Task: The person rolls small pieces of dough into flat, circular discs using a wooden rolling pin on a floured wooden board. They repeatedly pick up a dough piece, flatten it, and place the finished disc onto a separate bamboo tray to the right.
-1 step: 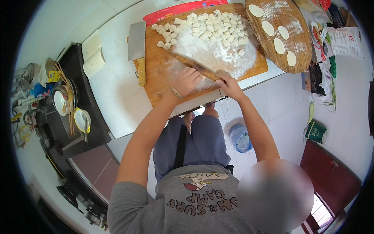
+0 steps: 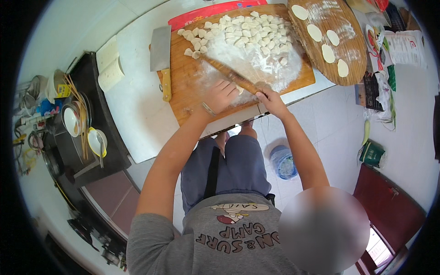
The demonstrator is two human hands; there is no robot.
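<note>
My right hand (image 2: 273, 103) is closed around the near right end of a wooden rolling pin (image 2: 232, 74), which slants up to the left across the floury board. My left hand (image 2: 221, 95) is beside the pin, fingertips together at a small dough wrapper (image 2: 240, 90). Only part of that wrapper shows, between the fingers and the pin. Beyond the pin, a heap of white flour (image 2: 270, 66) covers the wooden cutting board (image 2: 183, 98). Many small cut dough pieces (image 2: 247, 33) lie along the board's far side.
A cleaver (image 2: 160, 50) lies at the board's left edge. An oval wooden board (image 2: 341, 46) at the right carries several flat round wrappers (image 2: 328, 54). Bowls and chopsticks (image 2: 82, 119) stand on the dark counter at left. A blue bin (image 2: 284, 162) sits on the floor.
The rolling pin has shifted slightly away from me, and my right hand with it. The left hand stays almost in place at the dough wrapper.
</note>
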